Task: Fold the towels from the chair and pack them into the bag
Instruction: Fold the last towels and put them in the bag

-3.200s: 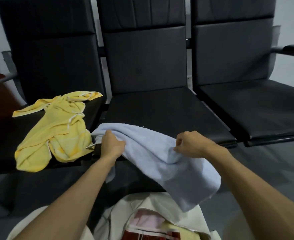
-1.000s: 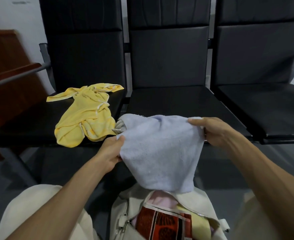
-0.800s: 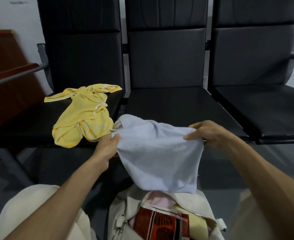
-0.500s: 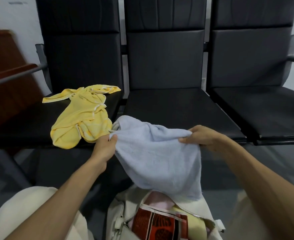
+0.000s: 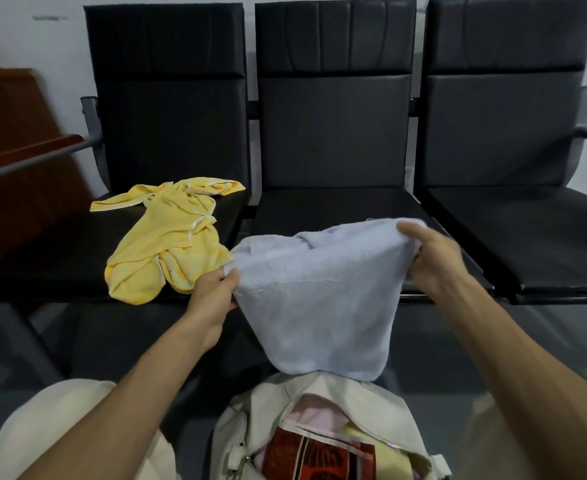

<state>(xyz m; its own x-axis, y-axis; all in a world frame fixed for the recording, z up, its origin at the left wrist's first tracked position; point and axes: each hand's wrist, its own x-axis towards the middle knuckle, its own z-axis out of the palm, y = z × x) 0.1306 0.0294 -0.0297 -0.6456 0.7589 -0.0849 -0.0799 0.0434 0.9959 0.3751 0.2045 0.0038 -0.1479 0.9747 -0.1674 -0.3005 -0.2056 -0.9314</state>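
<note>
Terry cloth of this kind is soft, light and limp, so the pale blue towel (image 5: 316, 306) sags wherever we do not hold it. We have it in the air in front of the middle chair seat (image 5: 337, 206), its lower fold hanging just over the open mouth of the cream bag (image 5: 285, 393) between our knees.

Our left hand (image 5: 212, 289) pinches the upper left corner between thumb and fingers. Our right hand (image 5: 430, 261) grips the upper right corner, fingers curled over the top edge. The towel looks doubled, though we cannot tell how many layers lie behind the front face.

Nothing here is fragile or slippery, and the nap gives good purchase. The best hold, we judge, is at the corners and along the top fold, with the layers pinched together so none slides loose on the way down.

The yellow towel (image 5: 167, 247) lies crumpled and unfolded on the left chair seat (image 5: 60, 258). Its white-trimmed hems seem the place to take it.
</note>
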